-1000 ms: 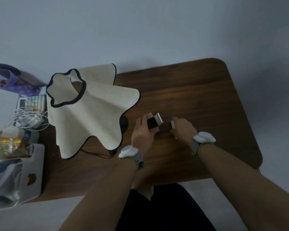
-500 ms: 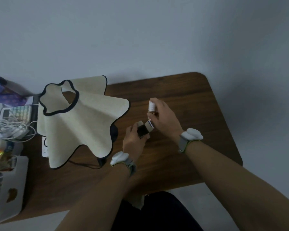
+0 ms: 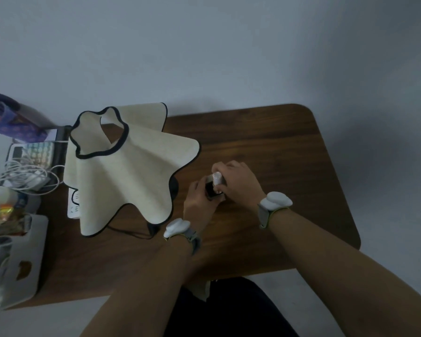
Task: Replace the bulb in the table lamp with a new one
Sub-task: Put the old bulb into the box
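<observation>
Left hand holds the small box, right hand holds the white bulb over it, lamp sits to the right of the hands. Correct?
Not quite: the head view shows the lamp to the left of the hands. The left hand does hold the small box, and the right hand holds the white bulb over it.

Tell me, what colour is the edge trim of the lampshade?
Black, on a cream lampshade; the head view shows it.

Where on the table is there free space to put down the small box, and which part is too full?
Bare wood lies right of the hands, out to the table's right edge, and behind them toward the wall. A strip along the near edge, under the forearms, is bare too. The left side is crowded: the lamp shade, its black cord, a power strip, cables and containers.
</observation>
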`<state>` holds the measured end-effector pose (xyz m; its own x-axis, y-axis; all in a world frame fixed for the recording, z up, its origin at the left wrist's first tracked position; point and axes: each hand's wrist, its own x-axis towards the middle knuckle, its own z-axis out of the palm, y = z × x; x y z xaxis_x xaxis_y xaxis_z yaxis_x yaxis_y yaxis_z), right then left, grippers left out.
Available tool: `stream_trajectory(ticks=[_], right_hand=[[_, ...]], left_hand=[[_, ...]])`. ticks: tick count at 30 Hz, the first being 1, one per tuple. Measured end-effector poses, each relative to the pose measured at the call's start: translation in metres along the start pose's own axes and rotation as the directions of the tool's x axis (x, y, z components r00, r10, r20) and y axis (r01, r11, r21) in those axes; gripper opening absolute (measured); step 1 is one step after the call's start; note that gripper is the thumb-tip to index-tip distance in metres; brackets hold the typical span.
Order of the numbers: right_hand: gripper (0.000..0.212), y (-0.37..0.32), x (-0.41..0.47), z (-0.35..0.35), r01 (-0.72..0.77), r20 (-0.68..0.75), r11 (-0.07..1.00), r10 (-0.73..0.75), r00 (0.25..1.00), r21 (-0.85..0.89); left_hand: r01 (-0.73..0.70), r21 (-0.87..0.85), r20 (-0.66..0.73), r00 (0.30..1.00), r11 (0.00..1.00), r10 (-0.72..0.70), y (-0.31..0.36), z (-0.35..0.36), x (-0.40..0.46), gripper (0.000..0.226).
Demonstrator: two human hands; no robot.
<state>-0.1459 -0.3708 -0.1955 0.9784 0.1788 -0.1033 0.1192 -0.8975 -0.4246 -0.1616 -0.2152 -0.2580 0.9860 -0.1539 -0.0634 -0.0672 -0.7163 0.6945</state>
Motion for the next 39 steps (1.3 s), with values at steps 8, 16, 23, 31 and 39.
stream_trajectory(ticks=[8, 16, 23, 31, 39], right_hand=[[0.021, 0.002, 0.005, 0.019, 0.143, 0.050, 0.974, -0.137, 0.989, -0.174], [0.016, 0.009, 0.008, 0.027, 0.236, 0.103, 0.934, -0.216, 0.971, -0.269], [0.033, 0.011, 0.005, 0.020, -0.053, 0.024, 0.998, 0.054, 0.998, -0.020], [0.030, 0.017, -0.007, 0.015, -0.171, 0.074, 0.982, 0.165, 0.984, 0.081], [0.033, 0.017, -0.008, 0.017, -0.163, 0.052, 0.986, 0.161, 0.986, 0.043]], left_hand=[[-0.037, -0.054, 0.090, 0.995, 0.998, 0.041, -0.007, -0.007, 0.000, 0.078], [-0.071, -0.033, 0.046, 0.996, 0.997, 0.073, -0.010, -0.006, 0.000, 0.074], [-0.038, -0.052, 0.017, 0.999, 0.998, 0.039, -0.009, -0.003, 0.000, 0.090], [-0.055, -0.063, 0.036, 0.998, 0.997, 0.057, -0.015, -0.003, 0.000, 0.056], [0.100, -0.133, 0.262, 0.963, 0.986, -0.062, -0.013, -0.011, 0.002, 0.072]])
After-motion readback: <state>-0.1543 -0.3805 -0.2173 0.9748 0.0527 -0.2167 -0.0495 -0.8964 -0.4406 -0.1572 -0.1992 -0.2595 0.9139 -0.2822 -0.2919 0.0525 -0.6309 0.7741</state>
